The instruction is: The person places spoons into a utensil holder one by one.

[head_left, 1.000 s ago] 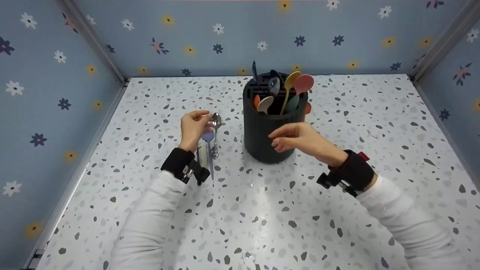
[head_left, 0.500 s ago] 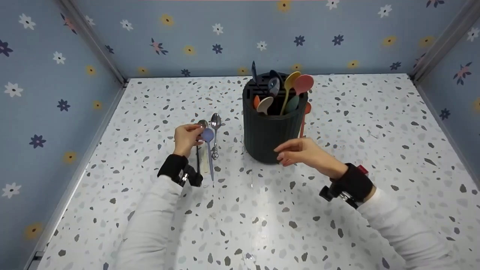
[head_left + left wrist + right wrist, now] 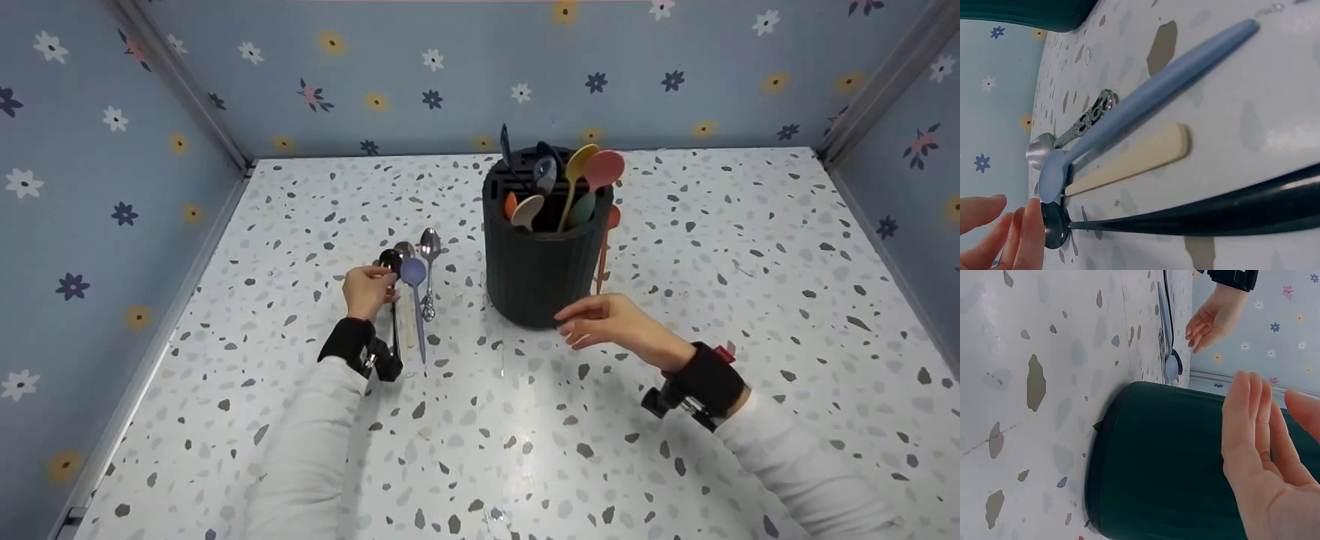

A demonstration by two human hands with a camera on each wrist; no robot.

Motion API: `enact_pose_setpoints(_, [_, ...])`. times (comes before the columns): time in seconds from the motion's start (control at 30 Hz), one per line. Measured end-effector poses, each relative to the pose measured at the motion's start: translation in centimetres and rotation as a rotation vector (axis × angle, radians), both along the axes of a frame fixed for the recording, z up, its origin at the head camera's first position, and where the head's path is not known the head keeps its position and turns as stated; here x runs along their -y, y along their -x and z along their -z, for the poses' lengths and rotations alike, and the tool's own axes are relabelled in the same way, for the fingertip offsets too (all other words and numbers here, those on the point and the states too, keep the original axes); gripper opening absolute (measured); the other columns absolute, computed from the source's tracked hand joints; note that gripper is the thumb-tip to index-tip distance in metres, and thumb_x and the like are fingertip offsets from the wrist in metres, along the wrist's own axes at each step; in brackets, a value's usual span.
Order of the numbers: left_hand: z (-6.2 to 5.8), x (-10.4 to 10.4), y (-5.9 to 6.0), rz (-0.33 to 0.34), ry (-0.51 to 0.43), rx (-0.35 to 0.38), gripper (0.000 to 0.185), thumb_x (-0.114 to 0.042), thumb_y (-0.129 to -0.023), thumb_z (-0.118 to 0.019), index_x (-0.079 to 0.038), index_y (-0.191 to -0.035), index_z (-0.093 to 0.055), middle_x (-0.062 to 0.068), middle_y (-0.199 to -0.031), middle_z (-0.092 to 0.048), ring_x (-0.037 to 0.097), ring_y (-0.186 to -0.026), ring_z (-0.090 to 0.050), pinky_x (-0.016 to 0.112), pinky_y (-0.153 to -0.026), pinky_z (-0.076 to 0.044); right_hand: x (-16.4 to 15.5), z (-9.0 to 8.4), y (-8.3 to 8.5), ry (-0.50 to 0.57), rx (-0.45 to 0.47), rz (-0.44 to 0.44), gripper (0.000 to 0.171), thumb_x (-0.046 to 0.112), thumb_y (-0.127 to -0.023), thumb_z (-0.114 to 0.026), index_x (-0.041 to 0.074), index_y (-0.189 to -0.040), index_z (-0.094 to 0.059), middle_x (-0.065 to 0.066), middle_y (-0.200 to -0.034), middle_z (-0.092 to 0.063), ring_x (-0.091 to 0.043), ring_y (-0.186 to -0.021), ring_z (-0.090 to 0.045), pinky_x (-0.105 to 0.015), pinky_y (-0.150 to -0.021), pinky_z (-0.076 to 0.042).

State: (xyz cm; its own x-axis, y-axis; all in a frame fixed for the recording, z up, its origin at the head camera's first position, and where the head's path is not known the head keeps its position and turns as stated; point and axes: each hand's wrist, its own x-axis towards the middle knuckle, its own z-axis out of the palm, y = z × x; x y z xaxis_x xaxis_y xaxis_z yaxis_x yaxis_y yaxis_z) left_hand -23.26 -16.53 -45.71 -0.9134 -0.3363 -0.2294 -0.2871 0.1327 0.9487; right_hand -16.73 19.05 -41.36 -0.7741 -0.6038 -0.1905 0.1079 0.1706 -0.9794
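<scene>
Several spoons lie side by side left of the holder: a black spoon [image 3: 391, 261], a cream-handled spoon [image 3: 406, 315], a blue spoon [image 3: 414, 272] and a silver spoon [image 3: 430, 242]. My left hand [image 3: 373, 287] hovers beside the black spoon's bowl and holds nothing. In the left wrist view its fingertips [image 3: 1022, 236] sit right next to the black spoon [image 3: 1185, 216], below the blue spoon [image 3: 1145, 95]. My right hand [image 3: 592, 319] is open and empty, just in front of the dark ribbed holder [image 3: 534, 262], which is full of coloured spoons. The right wrist view shows the holder [image 3: 1162, 467] close to the fingers [image 3: 1249, 433].
An orange-red spoon [image 3: 603, 255] lies on the table right beside the holder. The speckled tabletop [image 3: 480, 420] is walled by blue flowered panels [image 3: 90, 187] on the left, back and right.
My left hand drew back toward me, uncovering the black spoon lying on the table. My right hand dropped and pulled away from the holder's side toward its base.
</scene>
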Motion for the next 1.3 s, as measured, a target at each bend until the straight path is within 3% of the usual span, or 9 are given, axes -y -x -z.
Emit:
enact_pose_setpoints(0.13, [-0.8, -0.2, -0.7, 0.008, 0.087, 0.011, 0.025, 0.004, -0.082, -0.054, 0.016, -0.104, -0.056, 0.028, -0.087, -0.059, -0.007, -0.029, -0.038, 0.019, -0.048, -0.053, 0.0, 0.3, -0.2, 0.006, 0.007, -0.001, 0.036, 0.009, -0.088, -0.053, -0.012, -0.117, -0.048, -0.022, -0.103, -0.057, -0.026, -0.087, -0.061, -0.039, -0.082, -0.051])
enact_pose_setpoints(0.27, [0.8, 0.4, -0.2, 0.027, 0.198, 0.005, 0.019, -0.001, -0.080, -0.059, 0.008, -0.097, -0.063, 0.022, -0.083, -0.064, 0.000, -0.033, -0.047, 0.021, -0.044, -0.051, 0.1, 0.6, -0.4, 0.003, 0.022, 0.004, 0.033, 0.010, -0.088, -0.054, -0.009, -0.115, -0.051, -0.018, -0.099, -0.058, -0.031, -0.089, -0.060, -0.040, -0.082, -0.051])
enact_pose_setpoints(0.37, [9.1, 3.5, 4.2, 0.024, 0.363, -0.071, 0.012, -0.011, -0.075, -0.064, -0.005, -0.082, -0.071, 0.009, -0.070, -0.066, 0.011, -0.046, -0.055, 0.024, -0.044, -0.047, 0.2, 0.8, -0.4, 0.001, 0.041, 0.004, 0.032, 0.010, -0.088, -0.054, -0.006, -0.115, -0.052, -0.019, -0.099, -0.057, -0.037, -0.091, -0.058, -0.040, -0.083, -0.051])
enact_pose_setpoints(0.5, [23.3, 9.0, 12.0, 0.006, 0.542, -0.109, 0.010, -0.026, -0.067, -0.069, -0.018, -0.072, -0.071, 0.000, -0.070, -0.065, 0.022, -0.064, -0.058, 0.034, -0.053, -0.046, 0.2, 1.1, -0.5, 0.002, 0.055, 0.008, 0.031, 0.010, -0.088, -0.054, -0.005, -0.115, -0.052, -0.023, -0.100, -0.057, -0.040, -0.093, -0.055, -0.040, -0.083, -0.051])
enact_pose_setpoints(0.6, [29.4, 11.1, 15.4, 0.009, 0.573, -0.066, 0.016, -0.034, -0.065, -0.072, -0.022, -0.075, -0.069, 0.000, -0.076, -0.065, 0.025, -0.072, -0.059, 0.038, -0.060, -0.048, 0.2, 1.3, -0.5, -0.001, 0.064, 0.016, 0.032, 0.010, -0.088, -0.055, -0.006, -0.115, -0.052, -0.023, -0.100, -0.057, -0.040, -0.094, -0.055, -0.040, -0.082, -0.051])
enact_pose_setpoints(0.7, [32.2, 11.9, 16.8, 0.015, 0.594, -0.045, 0.019, -0.036, -0.064, -0.072, -0.022, -0.076, -0.068, -0.001, -0.076, -0.064, 0.023, -0.070, -0.058, 0.037, -0.060, -0.048, 0.2, 1.5, -0.5, -0.006, 0.078, 0.025, 0.034, 0.010, -0.087, -0.055, -0.008, -0.116, -0.051, -0.021, -0.100, -0.058, -0.040, -0.094, -0.055, -0.040, -0.082, -0.051])
enact_pose_setpoints(0.83, [30.8, 11.2, 16.1, 0.048, 0.612, -0.023, 0.019, -0.032, -0.061, -0.071, -0.019, -0.074, -0.066, 0.002, -0.074, -0.063, 0.024, -0.067, -0.058, 0.037, -0.058, -0.049, 0.2, 1.7, -0.5, -0.005, 0.093, 0.034, 0.038, 0.010, -0.087, -0.055, -0.011, -0.118, -0.047, -0.018, -0.099, -0.059, -0.039, -0.095, -0.055, -0.039, -0.083, -0.051])
enact_pose_setpoints(1.1, [22.6, 8.1, 11.4, 0.113, 0.604, 0.015, 0.007, -0.018, -0.061, -0.066, -0.011, -0.060, -0.065, 0.004, -0.057, -0.061, 0.022, -0.048, -0.055, 0.031, -0.046, -0.046, 0.3, 2.2, -0.6, 0.020, 0.099, 0.020, 0.039, 0.008, -0.088, -0.054, -0.013, -0.119, -0.044, -0.019, -0.098, -0.058, -0.041, -0.095, -0.055, -0.040, -0.084, -0.050])
enact_pose_setpoints(1.3, [16.7, 6.5, 7.8, 0.179, 0.490, 0.129, 0.032, -0.020, -0.064, -0.071, 0.005, -0.081, -0.058, 0.014, -0.071, -0.060, 0.027, -0.060, -0.058, 0.033, -0.055, -0.049, 0.5, 2.4, -0.7, 0.036, 0.101, 0.007, 0.038, 0.008, -0.089, -0.052, -0.012, -0.120, -0.044, -0.024, -0.101, -0.055, -0.039, -0.095, -0.055, -0.040, -0.085, -0.049])
